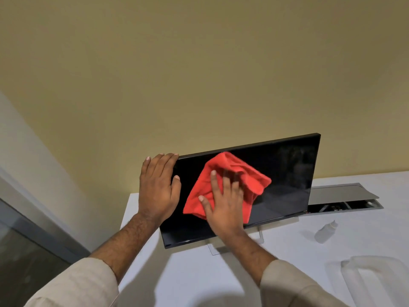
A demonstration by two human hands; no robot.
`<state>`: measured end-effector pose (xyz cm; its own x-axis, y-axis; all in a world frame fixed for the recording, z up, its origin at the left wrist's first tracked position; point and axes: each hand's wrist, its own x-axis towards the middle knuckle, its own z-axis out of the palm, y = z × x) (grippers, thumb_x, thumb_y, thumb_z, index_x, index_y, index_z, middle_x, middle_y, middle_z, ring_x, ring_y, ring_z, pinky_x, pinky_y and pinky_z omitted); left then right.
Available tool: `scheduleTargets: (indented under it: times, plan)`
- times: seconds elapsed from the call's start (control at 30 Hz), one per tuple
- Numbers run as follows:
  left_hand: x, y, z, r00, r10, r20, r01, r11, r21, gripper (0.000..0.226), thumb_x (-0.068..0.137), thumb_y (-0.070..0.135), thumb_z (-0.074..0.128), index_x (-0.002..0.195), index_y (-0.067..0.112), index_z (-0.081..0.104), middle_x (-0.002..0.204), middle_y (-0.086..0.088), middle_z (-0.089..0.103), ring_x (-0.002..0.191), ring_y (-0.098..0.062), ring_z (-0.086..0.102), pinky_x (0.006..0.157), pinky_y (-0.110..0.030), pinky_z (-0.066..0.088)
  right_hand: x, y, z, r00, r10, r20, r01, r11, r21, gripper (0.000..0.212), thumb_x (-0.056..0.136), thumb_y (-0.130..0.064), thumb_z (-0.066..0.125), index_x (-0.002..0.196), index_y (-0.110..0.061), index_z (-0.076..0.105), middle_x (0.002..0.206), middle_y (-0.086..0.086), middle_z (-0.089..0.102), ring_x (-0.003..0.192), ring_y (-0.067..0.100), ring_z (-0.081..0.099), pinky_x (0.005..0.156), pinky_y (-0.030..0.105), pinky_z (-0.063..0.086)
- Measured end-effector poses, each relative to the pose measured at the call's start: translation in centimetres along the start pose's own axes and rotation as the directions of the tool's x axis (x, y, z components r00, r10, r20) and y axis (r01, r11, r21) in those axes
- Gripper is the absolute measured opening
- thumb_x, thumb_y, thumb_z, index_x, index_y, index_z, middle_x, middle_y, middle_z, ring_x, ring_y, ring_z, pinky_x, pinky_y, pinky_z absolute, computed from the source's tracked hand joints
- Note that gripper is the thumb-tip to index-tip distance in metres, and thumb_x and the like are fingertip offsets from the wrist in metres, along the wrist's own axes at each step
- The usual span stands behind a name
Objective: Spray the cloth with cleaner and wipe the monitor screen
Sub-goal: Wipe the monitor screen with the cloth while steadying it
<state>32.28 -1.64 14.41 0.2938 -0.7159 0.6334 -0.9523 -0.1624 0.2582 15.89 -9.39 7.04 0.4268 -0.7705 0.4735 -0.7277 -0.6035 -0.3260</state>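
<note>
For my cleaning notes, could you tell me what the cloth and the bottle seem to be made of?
Cloth: soft red fabric, probably microfibre, since it crumples in matte folds. Bottle: seemingly translucent whitish plastic, with a dull, cloudy look.

- Wall (199, 74): plain, olive-yellow, evenly lit.
- Table (221, 280): white top, soft shadows on near side.
- Grey cable hatch (345, 197) in table, lid open.
- Glass panel (26, 247) lower left, dark-framed.
</note>
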Motion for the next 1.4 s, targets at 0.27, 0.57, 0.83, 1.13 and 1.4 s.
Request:
scheduleTargets:
  times: [0.27, 0.57, 0.83, 1.13, 1.4]
  plan:
    - [-0.2, 0.0, 0.2, 1.0, 0.008, 0.001, -0.008, 1.0, 0.004, 0.052, 0.087, 0.023, 0.046, 0.138, 0.012, 0.054, 0.136, -0.002, 0.058, 0.134, -0.024, 0.046, 0.125, -0.041, 0.013, -10.3, 1.5, 5.1, 0.845, -0.062, 0.531, 0.045, 0.998, 0.044, 0.086, 0.087, -0.068, 0.036, 0.151, -0.045, -0.016, 0.161, -0.001, 0.021, 0.126, 0.031, 0.049, 0.102, 0.043, 0.04]
    - [-0.2, -0.1, 0.3, 0.999, 0.033, -0.014, -0.032, 0.999, 0.018, 0.054, 0.086, 0.022, 0.048, 0.139, 0.011, 0.053, 0.136, -0.003, 0.058, 0.134, -0.025, 0.046, 0.125, -0.041, 0.013, -6.6, 2.4, 2.6, 0.974, -0.1, 0.201, 0.109, 0.993, -0.035, 0.076, 0.088, -0.069, 0.045, 0.151, -0.029, 0.032, 0.149, 0.005, 0.045, 0.107, 0.025, 0.065, 0.079, 0.038, 0.054]
    - [-0.2, -0.2, 0.4, 0.998, 0.036, -0.042, -0.035, 0.999, 0.02, 0.053, 0.086, 0.022, 0.049, 0.138, 0.011, 0.054, 0.135, -0.003, 0.058, 0.133, -0.023, 0.045, 0.125, -0.041, 0.014, -4.4, 0.0, 1.9, 0.984, -0.004, 0.176, 0.003, 1.0, 0.009, 0.086, 0.09, -0.071, 0.036, 0.157, -0.028, 0.006, 0.158, 0.008, 0.03, 0.14, 0.038, 0.035, 0.102, 0.05, 0.044]
    - [-0.3, -0.5, 0.8, 0.997, 0.056, -0.056, -0.054, 0.998, 0.023, 0.054, 0.085, 0.023, 0.049, 0.138, 0.012, 0.054, 0.135, -0.004, 0.058, 0.132, -0.025, 0.046, 0.125, -0.04, 0.013, -13.8, 4.2, 5.4, 0.855, -0.155, 0.494, 0.149, 0.988, 0.052, 0.068, 0.077, -0.073, 0.053, 0.133, -0.035, 0.052, 0.125, -0.009, 0.064, 0.089, 0.015, 0.07, 0.074, 0.034, 0.055]
    - [-0.4, -0.6, 0.6, 0.998, 0.049, -0.05, -0.047, 0.999, 0.026, 0.055, 0.086, 0.025, 0.048, 0.14, 0.013, 0.051, 0.137, -0.004, 0.057, 0.135, -0.024, 0.044, 0.126, -0.036, 0.008, -12.4, 10.2, 3.2, 0.921, -0.013, 0.389, 0.055, 0.994, -0.097, 0.073, 0.088, -0.075, 0.039, 0.145, -0.03, 0.041, 0.141, -0.001, 0.053, 0.122, 0.024, 0.055, 0.096, 0.043, 0.047]
